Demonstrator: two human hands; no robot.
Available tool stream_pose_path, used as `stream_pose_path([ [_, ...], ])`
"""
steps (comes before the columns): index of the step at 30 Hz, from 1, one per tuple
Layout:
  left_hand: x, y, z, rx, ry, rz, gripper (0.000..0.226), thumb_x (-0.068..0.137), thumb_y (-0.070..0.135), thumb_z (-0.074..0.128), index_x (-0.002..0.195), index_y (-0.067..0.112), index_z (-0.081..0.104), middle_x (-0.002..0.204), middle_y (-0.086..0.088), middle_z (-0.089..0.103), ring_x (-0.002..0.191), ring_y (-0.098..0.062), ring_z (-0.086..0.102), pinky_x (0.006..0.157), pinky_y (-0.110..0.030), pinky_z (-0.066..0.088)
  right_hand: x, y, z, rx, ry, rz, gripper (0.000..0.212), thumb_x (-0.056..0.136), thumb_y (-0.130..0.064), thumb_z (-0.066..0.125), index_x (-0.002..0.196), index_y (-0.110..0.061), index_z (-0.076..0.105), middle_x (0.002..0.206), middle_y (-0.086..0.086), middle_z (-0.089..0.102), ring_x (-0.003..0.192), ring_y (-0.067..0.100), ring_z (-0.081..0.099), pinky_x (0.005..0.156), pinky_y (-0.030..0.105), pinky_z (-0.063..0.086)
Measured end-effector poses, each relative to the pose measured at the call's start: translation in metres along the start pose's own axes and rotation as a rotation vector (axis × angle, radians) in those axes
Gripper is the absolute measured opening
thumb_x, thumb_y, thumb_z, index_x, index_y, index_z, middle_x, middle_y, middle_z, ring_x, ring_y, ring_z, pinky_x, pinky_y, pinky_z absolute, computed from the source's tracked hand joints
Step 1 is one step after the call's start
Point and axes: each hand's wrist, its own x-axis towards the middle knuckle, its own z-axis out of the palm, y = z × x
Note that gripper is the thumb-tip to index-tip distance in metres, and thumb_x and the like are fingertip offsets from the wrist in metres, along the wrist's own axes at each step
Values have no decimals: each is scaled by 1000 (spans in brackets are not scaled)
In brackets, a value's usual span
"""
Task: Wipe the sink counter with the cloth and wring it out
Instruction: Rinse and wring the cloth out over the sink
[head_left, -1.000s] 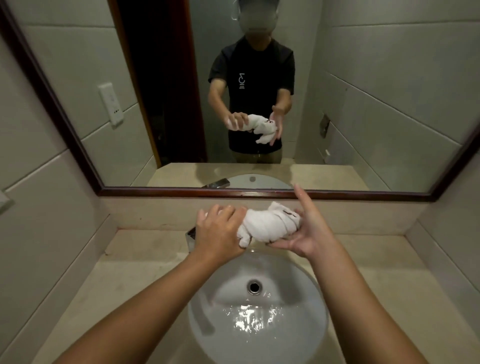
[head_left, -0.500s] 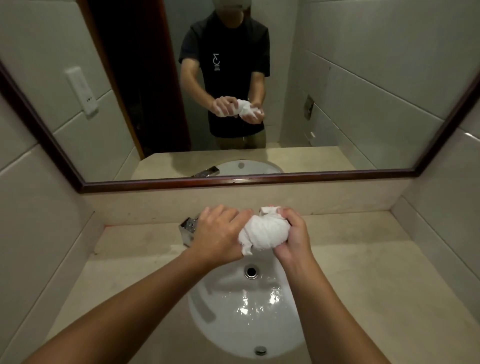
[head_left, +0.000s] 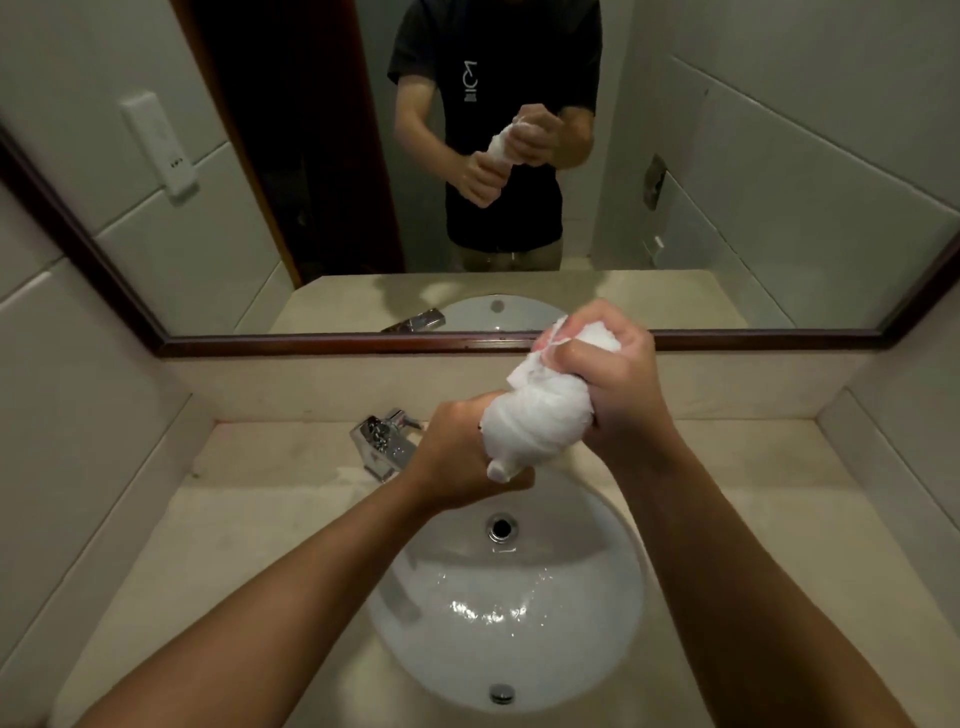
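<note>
A white cloth, twisted into a tight roll, is held above the back of the round white sink. My left hand grips its lower end. My right hand grips its upper end, with a bit of cloth poking out above the fingers. The roll slants from lower left to upper right. Water glistens in the bottom of the basin. The beige stone counter surrounds the sink on all sides.
A chrome faucet stands at the back left of the sink, just left of my left hand. A dark-framed mirror spans the back wall and reflects a person holding the cloth. Tiled walls close in both sides.
My right hand closed round the cloth's end and rose while my left hand dropped, so the roll went from level to slanted and tighter. The view tilted down toward the sink.
</note>
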Motion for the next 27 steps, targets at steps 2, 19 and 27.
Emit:
stream_pose_path([
  [2, 4, 2, -3, -223, -51, -103, 22, 59, 38, 69, 73, 22, 65, 68, 9, 65, 61, -17, 60, 56, -30, 51, 9, -5, 3, -46, -78, -6, 10, 65, 5, 60, 68, -4, 55, 66, 10, 59, 65, 25, 61, 57, 34, 52],
  [19, -10, -30, 20, -775, -301, -599, 10, 54, 21, 72, 62, 23, 66, 61, 6, 61, 55, -14, 55, 49, -26, 46, 31, 45, 2, 47, -116, 134, 15, 65, 7, 60, 62, -7, 56, 66, 12, 56, 66, 30, 57, 61, 43, 55],
  [27, 2, -33, -12, -363, -391, -402, 72, 62, 16, 90, 115, 43, 51, 109, 17, 62, 95, 3, 61, 81, -20, 54, 25, 32, -2, 38, -33, 143, 31, 65, 0, 57, 94, -10, 62, 72, 7, 64, 68, 23, 63, 59, 36, 56],
])
